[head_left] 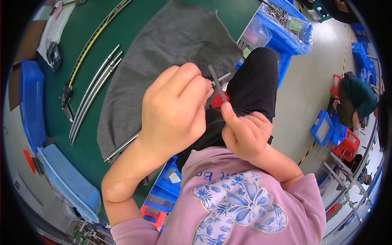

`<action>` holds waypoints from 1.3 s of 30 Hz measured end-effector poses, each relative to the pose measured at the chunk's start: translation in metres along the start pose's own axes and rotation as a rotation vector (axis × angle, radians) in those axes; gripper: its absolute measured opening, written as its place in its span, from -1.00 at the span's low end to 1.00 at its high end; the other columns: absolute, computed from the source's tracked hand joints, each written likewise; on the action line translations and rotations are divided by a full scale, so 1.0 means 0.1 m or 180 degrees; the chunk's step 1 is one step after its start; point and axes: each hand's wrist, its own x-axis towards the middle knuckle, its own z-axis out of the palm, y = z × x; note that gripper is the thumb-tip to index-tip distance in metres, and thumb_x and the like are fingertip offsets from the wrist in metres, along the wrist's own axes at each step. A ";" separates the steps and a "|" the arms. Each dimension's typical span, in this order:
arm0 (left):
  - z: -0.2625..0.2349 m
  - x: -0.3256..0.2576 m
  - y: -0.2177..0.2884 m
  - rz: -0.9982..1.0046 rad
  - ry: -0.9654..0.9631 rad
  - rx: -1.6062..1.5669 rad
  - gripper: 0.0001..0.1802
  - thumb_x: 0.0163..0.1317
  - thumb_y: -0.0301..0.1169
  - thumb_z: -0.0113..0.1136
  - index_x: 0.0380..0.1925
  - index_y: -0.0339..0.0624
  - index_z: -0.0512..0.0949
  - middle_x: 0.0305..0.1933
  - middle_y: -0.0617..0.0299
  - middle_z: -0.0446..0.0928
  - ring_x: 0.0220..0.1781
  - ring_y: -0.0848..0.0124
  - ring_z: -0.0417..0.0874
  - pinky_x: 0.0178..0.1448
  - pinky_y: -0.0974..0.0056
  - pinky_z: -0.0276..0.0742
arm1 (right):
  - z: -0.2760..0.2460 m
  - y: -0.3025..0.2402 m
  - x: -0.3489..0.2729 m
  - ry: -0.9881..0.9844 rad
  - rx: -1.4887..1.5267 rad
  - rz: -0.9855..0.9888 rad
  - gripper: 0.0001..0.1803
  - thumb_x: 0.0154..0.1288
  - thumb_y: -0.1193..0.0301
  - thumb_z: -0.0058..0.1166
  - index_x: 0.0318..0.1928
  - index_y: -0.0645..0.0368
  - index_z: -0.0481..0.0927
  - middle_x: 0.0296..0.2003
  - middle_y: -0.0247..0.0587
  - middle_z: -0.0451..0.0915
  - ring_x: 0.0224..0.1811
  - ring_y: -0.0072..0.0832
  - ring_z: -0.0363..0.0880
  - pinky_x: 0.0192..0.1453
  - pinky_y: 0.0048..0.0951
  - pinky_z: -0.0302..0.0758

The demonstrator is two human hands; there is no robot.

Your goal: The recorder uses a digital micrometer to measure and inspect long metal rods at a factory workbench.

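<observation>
My left hand (175, 106) is closed around a thin metal rod (122, 146). The rod runs slantwise under my left forearm, and its far end sticks out past my fingers on the right. A narrow flat grey file (215, 80) is gripped in my right hand (249, 134), thumb pressed along its lower end. The file crosses the rod near that far end; whether they touch I cannot tell. Beneath my left hand a dark grey cloth (163, 45) covers part of the green table (98, 16). Several similar metal rods (96, 90) lie side by side left of the cloth.
Left of the rods lies a long yellow-and-black caliper (67, 96). Blue plastic baskets (32, 102) line the table's left edge. A blue bin (286, 24) of small metal parts in plastic bags stands at upper right. Farther right, another person (359, 96) bends near red stools (347, 145).
</observation>
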 end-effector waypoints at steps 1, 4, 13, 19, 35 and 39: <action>-0.01 -0.03 0.01 -0.0023 -0.0011 0.0002 -0.83 -0.32 -0.68 0.13 -0.62 -0.26 0.42 -0.54 0.18 0.33 -0.51 0.23 0.41 -0.47 0.25 0.34 | -0.01 -0.02 0.00 0.0032 0.0008 -0.0029 -0.49 -0.33 0.65 -0.01 -0.17 0.26 0.57 -0.80 -0.49 0.14 -0.83 -0.61 0.13 -0.71 -0.56 0.10; 0.00 -0.02 -0.01 0.0022 0.0066 0.0034 -0.83 -0.32 -0.67 0.13 -0.62 -0.27 0.42 -0.52 0.18 0.34 -0.50 0.23 0.41 -0.47 0.25 0.34 | 0.10 0.05 0.16 0.0108 0.0126 -0.0087 -0.48 -0.32 0.65 0.00 -0.15 0.25 0.57 -0.81 -0.48 0.12 -0.83 -0.61 0.12 -0.71 -0.56 0.10; 0.01 0.00 0.00 0.0027 0.0159 0.0044 -0.82 -0.23 -0.69 0.22 -0.64 -0.29 0.40 -0.59 0.17 0.36 -0.61 0.29 0.37 -0.55 0.33 0.26 | 0.08 0.07 0.15 0.0101 0.0437 -0.0004 -0.55 -0.31 0.75 -0.01 -0.24 0.31 0.58 -0.79 -0.42 0.24 -0.84 -0.56 0.17 -0.72 -0.56 0.09; 0.00 -0.02 -0.01 -0.0008 -0.0008 -0.0062 -0.82 -0.31 -0.67 0.14 -0.60 -0.27 0.43 -0.51 0.17 0.34 -0.51 0.23 0.41 -0.48 0.24 0.33 | 0.01 0.05 0.00 0.0148 0.0220 -0.0001 -0.55 -0.32 0.68 0.03 -0.24 0.21 0.61 -0.83 -0.47 0.17 -0.85 -0.59 0.15 -0.73 -0.56 0.09; 0.01 -0.01 -0.01 -0.0069 0.0086 -0.0030 -0.81 -0.33 -0.68 0.17 -0.62 -0.27 0.41 -0.56 0.19 0.33 -0.55 0.25 0.40 -0.52 0.26 0.30 | -0.06 0.01 -0.04 -0.0169 0.0080 0.0053 -0.55 -0.26 0.67 0.05 -0.20 0.19 0.59 -0.80 -0.48 0.20 -0.83 -0.63 0.18 -0.72 -0.58 0.09; -0.01 -0.01 -0.01 -0.0032 0.0093 0.0034 -0.80 -0.34 -0.68 0.19 -0.63 -0.27 0.41 -0.57 0.19 0.33 -0.56 0.26 0.39 -0.52 0.27 0.30 | -0.18 0.09 -0.35 0.0153 0.0176 0.0009 -0.53 -0.32 0.68 0.10 -0.21 0.21 0.60 -0.80 -0.50 0.10 -0.83 -0.63 0.07 -0.72 -0.58 0.06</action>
